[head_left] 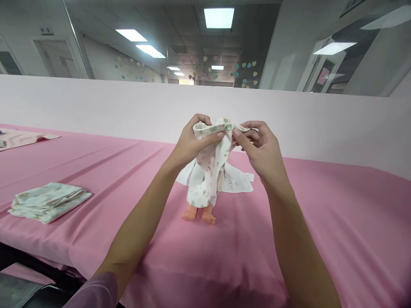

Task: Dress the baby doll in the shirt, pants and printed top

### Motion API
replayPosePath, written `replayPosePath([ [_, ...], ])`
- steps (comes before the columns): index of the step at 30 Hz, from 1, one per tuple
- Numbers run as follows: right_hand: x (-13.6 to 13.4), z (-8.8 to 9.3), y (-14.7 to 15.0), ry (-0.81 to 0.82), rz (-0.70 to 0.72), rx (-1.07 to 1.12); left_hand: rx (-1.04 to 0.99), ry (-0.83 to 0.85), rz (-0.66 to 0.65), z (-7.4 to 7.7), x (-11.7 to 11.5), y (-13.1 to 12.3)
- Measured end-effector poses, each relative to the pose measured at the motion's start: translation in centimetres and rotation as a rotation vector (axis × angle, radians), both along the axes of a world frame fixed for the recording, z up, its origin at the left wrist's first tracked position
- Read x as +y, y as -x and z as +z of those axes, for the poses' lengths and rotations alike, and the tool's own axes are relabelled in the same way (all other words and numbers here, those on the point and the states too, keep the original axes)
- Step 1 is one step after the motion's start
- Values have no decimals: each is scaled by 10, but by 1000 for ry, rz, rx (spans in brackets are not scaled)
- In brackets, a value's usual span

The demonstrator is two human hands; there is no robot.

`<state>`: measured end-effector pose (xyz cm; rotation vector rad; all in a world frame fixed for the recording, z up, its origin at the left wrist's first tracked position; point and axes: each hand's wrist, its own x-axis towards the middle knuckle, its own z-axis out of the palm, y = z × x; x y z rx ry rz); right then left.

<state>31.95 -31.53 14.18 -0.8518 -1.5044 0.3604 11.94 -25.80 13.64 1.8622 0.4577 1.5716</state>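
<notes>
White printed cloth [202,194] is pinched by left fingers [201,118] and right fingers [257,125].

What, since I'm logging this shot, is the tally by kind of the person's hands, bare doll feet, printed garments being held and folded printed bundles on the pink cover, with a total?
Hands: 2 (left hand, right hand)
Doll feet: 2
Held printed garment: 1
Folded printed bundle: 1
Total: 6
</notes>
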Motion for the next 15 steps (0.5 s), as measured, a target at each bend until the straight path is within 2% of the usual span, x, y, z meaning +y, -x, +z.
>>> replayPosePath([
  [6,1,0,-11,-130,-240,-96,44,-72,86,7,-8,10],
  [10,-2,-1,-14,-238,-441,-184,158,-31,137,12,-22,16],
  [12,-4,0,-14,-279,-463,-214,250,13,149,14,-27,19],
  [15,-8,1,-13,-293,-387,-233,337,50,161,16,-34,23],
])
